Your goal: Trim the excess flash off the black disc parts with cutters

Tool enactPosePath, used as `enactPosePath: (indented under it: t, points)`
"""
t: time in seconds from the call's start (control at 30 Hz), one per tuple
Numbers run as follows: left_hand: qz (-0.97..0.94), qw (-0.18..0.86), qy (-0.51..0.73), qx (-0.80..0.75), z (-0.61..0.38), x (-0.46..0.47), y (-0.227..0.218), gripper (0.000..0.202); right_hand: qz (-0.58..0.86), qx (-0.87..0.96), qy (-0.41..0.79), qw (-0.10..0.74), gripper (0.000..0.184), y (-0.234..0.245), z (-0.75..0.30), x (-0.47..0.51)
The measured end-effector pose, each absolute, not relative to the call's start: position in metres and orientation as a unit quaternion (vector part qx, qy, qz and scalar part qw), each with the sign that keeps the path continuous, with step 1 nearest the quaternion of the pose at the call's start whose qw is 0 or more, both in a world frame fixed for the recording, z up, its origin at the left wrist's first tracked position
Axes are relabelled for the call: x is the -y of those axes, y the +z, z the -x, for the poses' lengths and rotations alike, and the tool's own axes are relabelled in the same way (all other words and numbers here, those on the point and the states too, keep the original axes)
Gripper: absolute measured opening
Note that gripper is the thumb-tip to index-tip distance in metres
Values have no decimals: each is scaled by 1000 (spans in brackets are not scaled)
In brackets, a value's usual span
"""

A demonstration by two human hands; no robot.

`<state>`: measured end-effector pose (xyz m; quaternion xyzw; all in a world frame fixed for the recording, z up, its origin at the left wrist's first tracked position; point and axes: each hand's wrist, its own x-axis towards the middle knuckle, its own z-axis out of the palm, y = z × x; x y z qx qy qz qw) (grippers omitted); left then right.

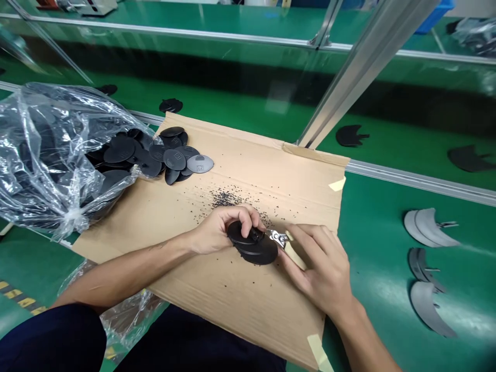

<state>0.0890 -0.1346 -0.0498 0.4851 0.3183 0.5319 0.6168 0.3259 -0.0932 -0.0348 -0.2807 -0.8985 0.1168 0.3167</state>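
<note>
My left hand (219, 227) is closed around a few black oval plastic discs (258, 253), held together above the cardboard sheet (201, 281). My right hand (320, 263) grips small nippers (292, 253) with cream handles. Their metal jaws touch or nearly touch the edge of the discs; whether they bite on anything is too small to tell. Just beyond my left hand lies a scatter of tiny black plastic scraps (227, 199). Loose oval discs (174, 159) are heaped further left on the cardboard.
A clear plastic bag (73, 217) full of black discs slumps at the left. Curved grey pieces (430, 227) lie on the green surface at right. An aluminium post (364, 77) rises behind the cardboard, and more black pieces (352, 135) lie beyond the rail.
</note>
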Motion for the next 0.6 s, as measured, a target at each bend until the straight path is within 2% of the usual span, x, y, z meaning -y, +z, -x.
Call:
enactPosePath:
  t: [0.6]
  points:
    - [-493, 654, 487, -304, -88, 136, -52, 25, 264, 909, 76, 314, 26, -36, -327, 96]
